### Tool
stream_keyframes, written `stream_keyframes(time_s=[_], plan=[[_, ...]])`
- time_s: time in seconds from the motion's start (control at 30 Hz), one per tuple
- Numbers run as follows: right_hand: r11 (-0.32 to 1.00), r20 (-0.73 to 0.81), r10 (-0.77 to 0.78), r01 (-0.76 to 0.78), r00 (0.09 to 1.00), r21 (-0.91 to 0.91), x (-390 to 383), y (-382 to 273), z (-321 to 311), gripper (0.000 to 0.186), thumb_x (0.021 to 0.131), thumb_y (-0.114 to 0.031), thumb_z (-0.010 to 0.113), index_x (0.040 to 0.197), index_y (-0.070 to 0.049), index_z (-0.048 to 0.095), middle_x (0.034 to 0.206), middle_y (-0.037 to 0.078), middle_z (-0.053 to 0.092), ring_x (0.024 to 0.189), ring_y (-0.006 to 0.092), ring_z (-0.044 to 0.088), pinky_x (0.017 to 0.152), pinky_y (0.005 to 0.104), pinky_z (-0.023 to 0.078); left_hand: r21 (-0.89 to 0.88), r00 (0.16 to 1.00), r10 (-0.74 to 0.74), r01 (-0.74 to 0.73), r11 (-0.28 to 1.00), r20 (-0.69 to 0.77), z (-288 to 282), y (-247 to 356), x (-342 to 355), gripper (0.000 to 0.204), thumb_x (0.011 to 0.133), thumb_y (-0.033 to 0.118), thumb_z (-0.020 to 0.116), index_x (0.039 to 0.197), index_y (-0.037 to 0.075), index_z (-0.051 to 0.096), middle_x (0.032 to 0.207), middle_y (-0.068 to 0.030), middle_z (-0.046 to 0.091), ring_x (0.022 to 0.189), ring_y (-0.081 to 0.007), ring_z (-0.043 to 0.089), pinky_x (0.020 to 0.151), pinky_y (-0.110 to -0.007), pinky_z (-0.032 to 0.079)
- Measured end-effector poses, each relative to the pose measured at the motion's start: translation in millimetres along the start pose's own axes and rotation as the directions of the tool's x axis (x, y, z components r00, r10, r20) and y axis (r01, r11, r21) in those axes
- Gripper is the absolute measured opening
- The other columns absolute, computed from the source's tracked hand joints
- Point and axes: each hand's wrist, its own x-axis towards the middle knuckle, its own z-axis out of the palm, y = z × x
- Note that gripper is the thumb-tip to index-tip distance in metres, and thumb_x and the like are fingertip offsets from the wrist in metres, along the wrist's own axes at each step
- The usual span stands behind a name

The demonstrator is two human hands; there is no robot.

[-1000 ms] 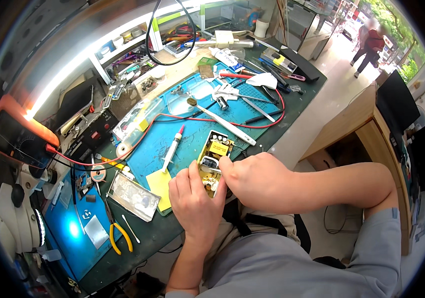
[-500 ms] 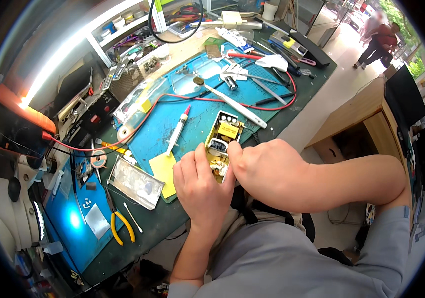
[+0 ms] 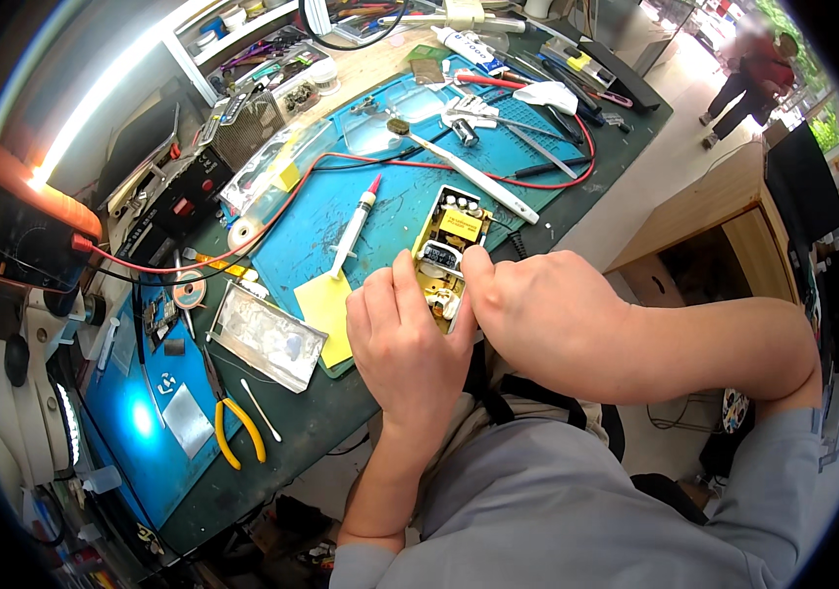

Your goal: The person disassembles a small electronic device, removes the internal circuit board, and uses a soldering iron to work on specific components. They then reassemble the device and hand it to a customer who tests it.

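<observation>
An opened power adapter point(image 3: 455, 224) lies between my hands near the bench's front edge. Its pale case shows a yellow-wrapped transformer, small round capacitors and a black cylindrical part. My left hand point(image 3: 408, 344) is closed along its left side and lower end, fingertips on the rim. On the other side, my right hand point(image 3: 547, 304) is curled, knuckles up, with fingers pressed to the right edge of the case. The right fingertips are mostly hidden, so anything else in them cannot be seen.
A white-handled brush point(image 3: 478, 182) lies beyond the adapter. Left of it are a syringe point(image 3: 356, 231), a yellow sticky pad point(image 3: 323, 302), a clear tray point(image 3: 267, 336), yellow-handled pliers point(image 3: 233, 422) and a cotton swab point(image 3: 261, 410). A red cable point(image 3: 287, 221) crosses the blue mat point(image 3: 287, 265).
Both hands keep their grip on the adapter. The whole view has shifted slightly, and the adapter sits a little farther up and right in it.
</observation>
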Motion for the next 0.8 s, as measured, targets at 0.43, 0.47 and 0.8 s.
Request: stream_keyframes(time_s=[0.43,0.47,0.8], plan=[[0.971,-0.056,0.05,-0.035,0.997,0.237,3,9,14,0.032,0.08,-0.004,0.066,0.104,0.01,0.051,0.074,0.016,0.07,0.072,0.0303,0.075,0.059,0.037,0.059,0.019,0.999,-0.009,0.009,1.0,0.035,-3,-1,0,0.054,0.075,0.015,0.081,0.121,-0.006,0.064,0.104,-0.015,0.06,0.096,-0.0349,0.055,0.087,-0.045,0.047],[0.966,-0.048,0.053,-0.039,0.997,0.254,3,9,13,0.031,0.08,-0.004,0.065,0.104,0.009,0.051,0.074,0.016,0.07,0.072,0.0307,0.075,0.059,0.0373,0.059,0.016,0.999,-0.016,0.016,1.0,0.039,-4,-1,0,0.054,0.075,0.016,0.081,0.121,-0.006,0.063,0.104,-0.0152,0.06,0.097,-0.0353,0.055,0.087,-0.045,0.047],[0.946,-0.211,-0.011,0.079,0.977,0.316,2,23,34,0.045,0.078,-0.007,0.069,0.112,0.016,0.051,0.075,0.02,0.07,0.072,0.0349,0.074,0.058,0.0409,0.057,0.053,0.999,-0.007,0.005,0.999,0.037,-2,3,0,0.055,0.078,0.025,0.081,0.121,-0.004,0.061,0.107,-0.0175,0.059,0.1,-0.0389,0.056,0.088,-0.049,0.048]])
